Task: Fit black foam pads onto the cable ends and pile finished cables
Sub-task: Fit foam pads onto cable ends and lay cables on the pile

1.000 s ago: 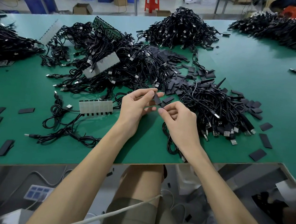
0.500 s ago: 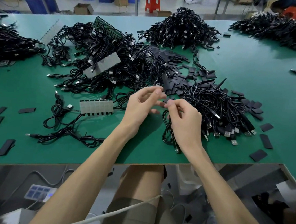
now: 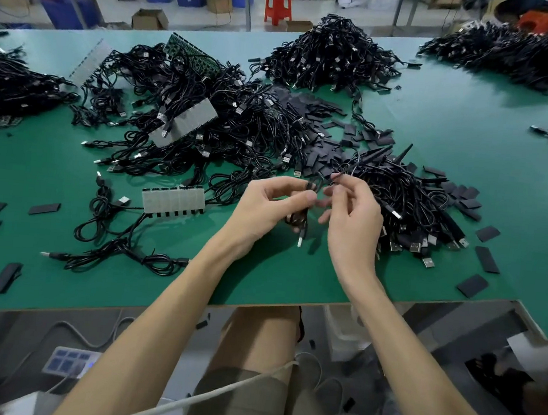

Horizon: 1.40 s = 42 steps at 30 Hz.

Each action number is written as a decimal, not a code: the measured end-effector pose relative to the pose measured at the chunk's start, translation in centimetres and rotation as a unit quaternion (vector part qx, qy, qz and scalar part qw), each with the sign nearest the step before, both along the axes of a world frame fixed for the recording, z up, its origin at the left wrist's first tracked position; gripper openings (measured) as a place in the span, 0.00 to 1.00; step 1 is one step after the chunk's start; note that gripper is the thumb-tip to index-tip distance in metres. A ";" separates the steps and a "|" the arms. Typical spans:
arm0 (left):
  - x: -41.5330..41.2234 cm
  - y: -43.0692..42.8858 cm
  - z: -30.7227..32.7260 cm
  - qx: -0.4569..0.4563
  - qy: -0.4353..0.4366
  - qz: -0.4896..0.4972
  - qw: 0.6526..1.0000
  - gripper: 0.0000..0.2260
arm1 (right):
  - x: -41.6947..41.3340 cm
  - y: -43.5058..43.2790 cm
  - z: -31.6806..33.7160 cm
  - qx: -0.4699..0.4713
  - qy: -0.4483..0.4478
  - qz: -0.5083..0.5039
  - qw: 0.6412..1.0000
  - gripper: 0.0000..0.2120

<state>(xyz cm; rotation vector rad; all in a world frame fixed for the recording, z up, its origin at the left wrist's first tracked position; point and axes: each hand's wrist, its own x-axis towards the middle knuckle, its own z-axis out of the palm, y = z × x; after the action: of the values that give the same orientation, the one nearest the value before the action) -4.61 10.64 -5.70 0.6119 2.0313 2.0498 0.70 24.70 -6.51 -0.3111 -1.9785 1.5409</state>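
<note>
Over the near edge of the flat green table (image 3: 440,129), two bare hands are held up close together. The left hand (image 3: 271,208) has its fingers curled, and its thumb and first finger pinch a thin black cable (image 3: 305,215). The cable hangs down from that hand in a small loop, and its silver plug (image 3: 300,241) points at the table. The right hand (image 3: 354,228) is just beside it, with the fingers bent. Its thumb and first finger pinch a small black piece (image 3: 335,177) at the very tips. That piece is blurred, so I cannot tell if it is a pad or the cable's other end.

Right behind the right hand lies a big messy pile of black cables (image 3: 410,203), with many silver plugs poking out on the near side. Flat black foam pads (image 3: 325,152) lie in a heap past the hands, and some lie alone near the table's right edge. A white plastic strip with ridges (image 3: 173,199) sits to the left of the left hand, with cables plugged into it. More tangled cable heaps fill the middle and far parts of the table. Past the table stand a red plastic stool (image 3: 278,5) and an open brown cardboard box (image 3: 150,18).
</note>
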 end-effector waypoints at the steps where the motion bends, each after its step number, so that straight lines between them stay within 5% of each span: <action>1: -0.2 0.0 0.0 0.021 -0.017 0.017 0.999 0.10 | -0.1 -0.1 -0.1 0.015 -0.017 0.016 1.000 0.09; 5: -1.1 -0.6 0.2 0.137 -0.101 0.064 0.983 0.12 | 0.1 -0.9 -0.4 0.122 -0.070 0.126 0.982 0.09; 9: -1.6 -0.9 0.3 0.154 -0.124 0.089 0.976 0.11 | 0.1 -1.4 -0.6 0.192 -0.106 0.183 0.958 0.10; 15: -1.6 2.4 3.4 0.078 -0.114 0.027 0.990 0.14 | 0.1 -1.5 -0.6 0.255 -0.108 0.185 0.943 0.07; 20: -1.1 6.7 6.7 -0.002 -0.091 -0.097 0.991 0.17 | 0.3 -1.2 -0.6 0.216 -0.133 0.190 0.948 0.07; 26: -1.2 4.7 4.9 -0.082 0.045 0.040 0.995 0.09 | 0.2 -1.2 -0.5 0.228 -0.107 0.193 0.948 0.05; 30: -1.8 -0.2 3.2 -0.219 0.138 0.127 0.957 0.10 | 0.3 -1.3 -0.5 0.219 -0.100 0.195 0.951 0.05; 33: -2.0 -4.4 2.0 -0.338 0.227 0.211 0.889 0.11 | 0.4 -1.3 -0.5 0.209 -0.099 0.197 0.953 0.06; 37: -2.5 -9.1 1.5 -0.489 0.180 0.290 0.803 0.11 | 0.4 -1.2 -0.4 0.212 -0.106 0.197 0.951 0.06; 42: -1.9 -11.4 2.1 -0.507 0.134 0.227 0.821 0.13 | 0.5 -1.2 -0.3 0.211 -0.110 0.194 0.952 0.06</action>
<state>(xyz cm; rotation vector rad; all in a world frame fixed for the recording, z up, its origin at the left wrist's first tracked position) -6.55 -0.77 -3.62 0.1904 3.1904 0.7010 1.22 23.49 -6.83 0.0957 -2.5990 1.2924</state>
